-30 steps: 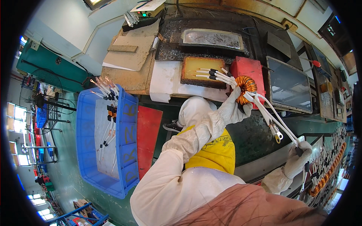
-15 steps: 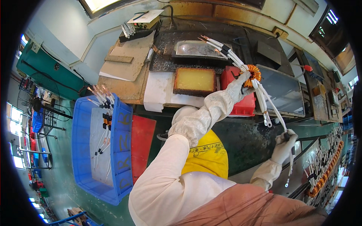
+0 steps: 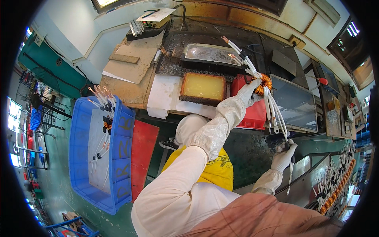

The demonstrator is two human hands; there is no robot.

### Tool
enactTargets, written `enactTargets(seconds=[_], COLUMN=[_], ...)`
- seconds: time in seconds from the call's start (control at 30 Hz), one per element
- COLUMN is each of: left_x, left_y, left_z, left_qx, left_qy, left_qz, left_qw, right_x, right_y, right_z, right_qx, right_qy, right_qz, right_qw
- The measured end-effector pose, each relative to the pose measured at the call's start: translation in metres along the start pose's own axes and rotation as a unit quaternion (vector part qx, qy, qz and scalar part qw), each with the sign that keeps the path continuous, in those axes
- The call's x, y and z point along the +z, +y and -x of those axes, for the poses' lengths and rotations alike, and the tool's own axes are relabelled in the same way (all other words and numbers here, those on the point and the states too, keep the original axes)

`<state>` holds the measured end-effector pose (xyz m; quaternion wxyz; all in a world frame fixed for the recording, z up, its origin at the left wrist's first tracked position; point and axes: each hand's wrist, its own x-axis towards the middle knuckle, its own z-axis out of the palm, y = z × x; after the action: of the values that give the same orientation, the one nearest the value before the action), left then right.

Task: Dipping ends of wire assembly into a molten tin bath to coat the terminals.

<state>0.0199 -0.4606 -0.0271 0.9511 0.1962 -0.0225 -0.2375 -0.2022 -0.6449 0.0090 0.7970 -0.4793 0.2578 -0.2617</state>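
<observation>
My left hand (image 3: pixel 254 91), in a white glove and sleeve, is closed around the white leads beside a copper-wound toroidal coil (image 3: pixel 264 84). Bare copper lead ends (image 3: pixel 233 57) fan out toward the bench's far side. Other white leads (image 3: pixel 272 111) hang from the coil toward me, tipped with metal ring lugs. Lower right, my gloved right hand (image 3: pixel 282 156) is closed on one of these leads at a dark section, and the lead's end dangles below the hand. Its fingertips are partly hidden. Under the coil stands a red bin (image 3: pixel 252 114).
A framed tray with a yellowish surface (image 3: pixel 203 87) and a metal-topped block (image 3: pixel 209 51) sit on the bench. At left, a blue crate (image 3: pixel 122 158) holds more coils with leads. Several coils (image 3: pixel 333 195) line a rack at lower right. A dark panel (image 3: pixel 294 102) lies right of the bin.
My right hand has moved left and slightly down with the lead in it. The copper ends above the coil have swung right. The whole view has shifted slightly.
</observation>
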Motion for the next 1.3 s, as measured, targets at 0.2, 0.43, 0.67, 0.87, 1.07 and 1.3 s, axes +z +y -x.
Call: enactTargets(seconds=[0.2, 0.43, 0.67, 0.87, 1.07, 1.3], left_x=[-0.003, 0.009, 0.009, 0.011, 0.007, 0.009], left_y=[0.000, 0.002, 0.004, 0.005, 0.005, 0.006], left_z=[0.002, 0.009, 0.010, 0.013, 0.009, 0.010], left_qx=[0.010, 0.011, 0.005, 0.001, 0.007, 0.000], left_qy=[-0.002, -0.011, -0.002, 0.005, -0.007, -0.013], left_qz=[0.018, 0.032, 0.076, 0.094, 0.105, 0.111], left_qw=[1.000, 0.999, 0.997, 0.996, 0.994, 0.994], right_x=[-0.004, 0.007, 0.012, 0.010, 0.010, 0.012], right_y=[0.009, -0.005, -0.006, -0.003, -0.003, -0.004], right_z=[0.000, 0.009, 0.014, 0.013, 0.009, 0.011], right_qx=[0.005, -0.011, -0.029, -0.037, -0.036, -0.041], right_qy=[-0.002, -0.009, -0.022, -0.030, -0.045, -0.044], right_qz=[-0.011, 0.014, 0.024, 0.019, 0.014, 0.017], right_qw=[1.000, 1.000, 0.999, 0.999, 0.998, 0.998])
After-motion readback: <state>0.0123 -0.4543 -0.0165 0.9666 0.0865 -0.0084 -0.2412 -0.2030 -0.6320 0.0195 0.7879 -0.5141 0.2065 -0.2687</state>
